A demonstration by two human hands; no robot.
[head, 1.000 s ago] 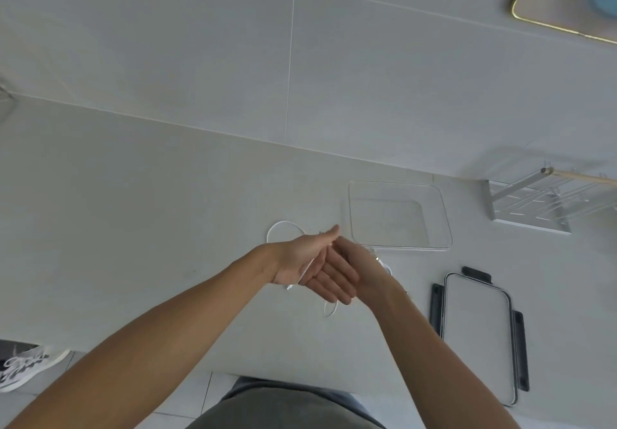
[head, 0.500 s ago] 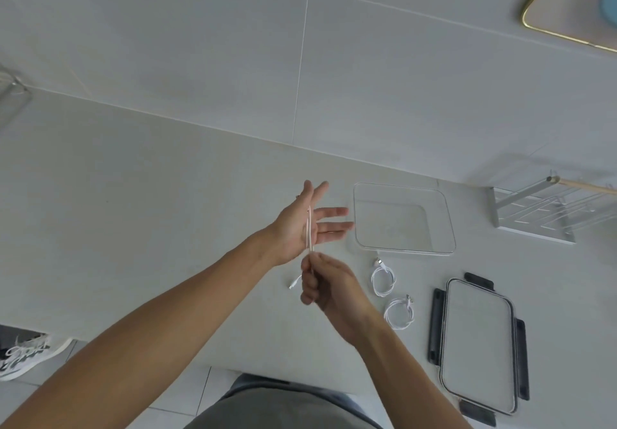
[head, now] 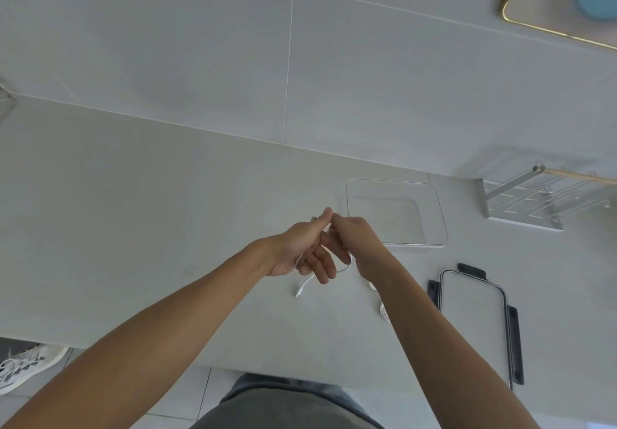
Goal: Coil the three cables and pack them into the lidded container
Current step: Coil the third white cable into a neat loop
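Both hands meet above the counter (head: 133,215), just left of the clear container (head: 440,225). Left hand (head: 300,250): thumb up, fingers curled, white cable (head: 305,287) wound round them; its loose end with the plug hangs down to the counter below the hand. Right hand (head: 355,240): fingertips pinch the same cable at the left thumb tip, a loop of it sagging under the right wrist. So both hands grip this one cable.

Container is open, nothing visible inside. Its lid (head: 474,325), black clips out, lies flat on the counter to the right, apart from the container. One coiled cable (head: 384,312) shows as a sliver beside the right forearm; the other is mostly hidden behind it.

Versus 0.5 s ago: left fingers were spread with the cable across the palm and the right hand pulled below it; now the left fingers have curled and the right hand has come up to the thumb. Both coils were in plain view then; the forearm covers them now.
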